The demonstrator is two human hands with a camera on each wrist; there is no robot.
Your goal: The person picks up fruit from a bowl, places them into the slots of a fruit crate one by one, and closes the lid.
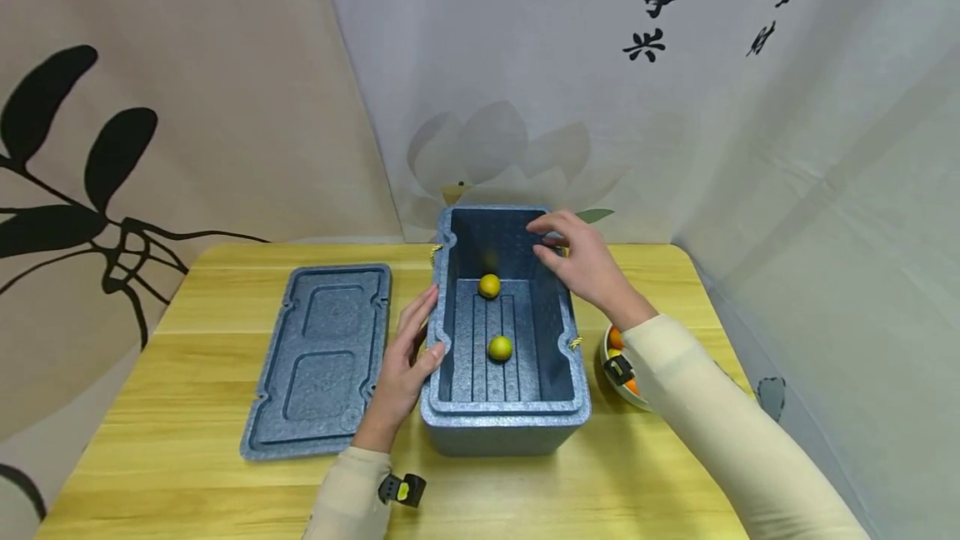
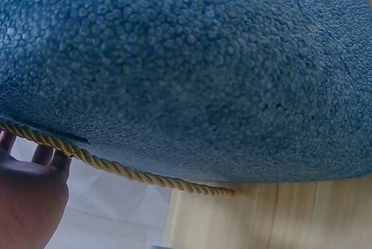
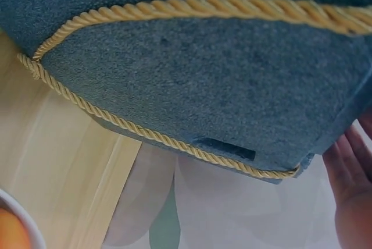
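A deep blue-grey foam box stands uncovered on the table. Two small round yellow fruits lie on its ribbed floor: one fruit by the far wall, another fruit nearer the front. My left hand rests against the box's left side, fingers fairly straight and the thumb at the rim. Above the right rim, towards the far corner, my right hand hovers with loosely bent fingers and nothing visible between them. The left wrist view shows fingers beside a twisted yellow rope; another rope crosses the opposite side.
The matching foam lid lies flat left of the box. To the right, partly under my forearm, sits a white bowl with orange and yellow fruits. A printed cloth hangs behind the wooden table.
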